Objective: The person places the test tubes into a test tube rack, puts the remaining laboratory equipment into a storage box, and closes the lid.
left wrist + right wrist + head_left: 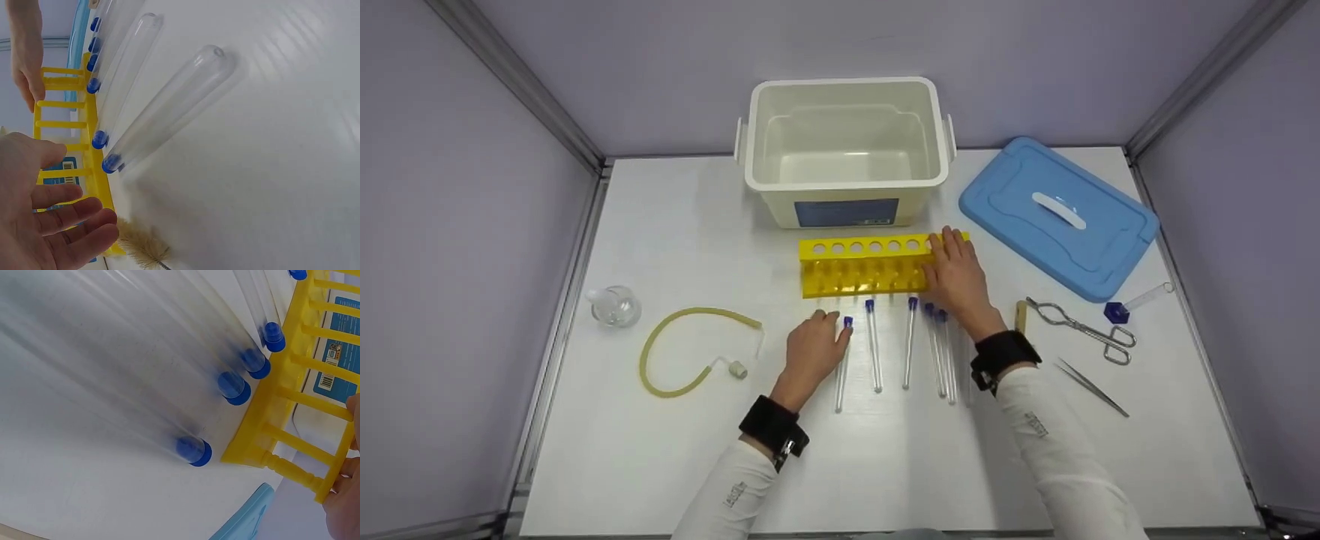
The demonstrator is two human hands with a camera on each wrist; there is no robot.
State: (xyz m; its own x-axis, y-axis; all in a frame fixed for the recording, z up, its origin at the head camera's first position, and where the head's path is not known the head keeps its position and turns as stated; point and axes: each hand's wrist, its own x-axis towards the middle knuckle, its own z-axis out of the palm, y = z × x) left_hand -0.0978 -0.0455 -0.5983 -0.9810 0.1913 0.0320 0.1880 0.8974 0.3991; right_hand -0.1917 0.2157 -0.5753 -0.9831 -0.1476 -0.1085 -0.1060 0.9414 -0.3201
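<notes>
A yellow test tube rack (847, 289) stands in front of the bin. My right hand (958, 281) grips its right end, fingers over the top plate and thumb at the front side. My left hand (816, 346) hovers at the leftmost test tube (841, 386), its thumb beside the blue stopper (848, 321). In the left wrist view that hand (62, 214) has loosely bent fingers with nothing between them. Several more blue-stoppered test tubes (228, 354) lie in a row before the rack. A bristle brush (143, 244), hidden in the head view, lies beyond my left fingers.
Behind the rack is a white bin (754, 135); its blue lid (1027, 232) lies to the right. Crucible tongs (1084, 328), tweezers (1091, 385) and a blue-based glass cylinder (1144, 298) lie at right. Yellow tubing (646, 352) and a glass vessel (616, 306) are at left.
</notes>
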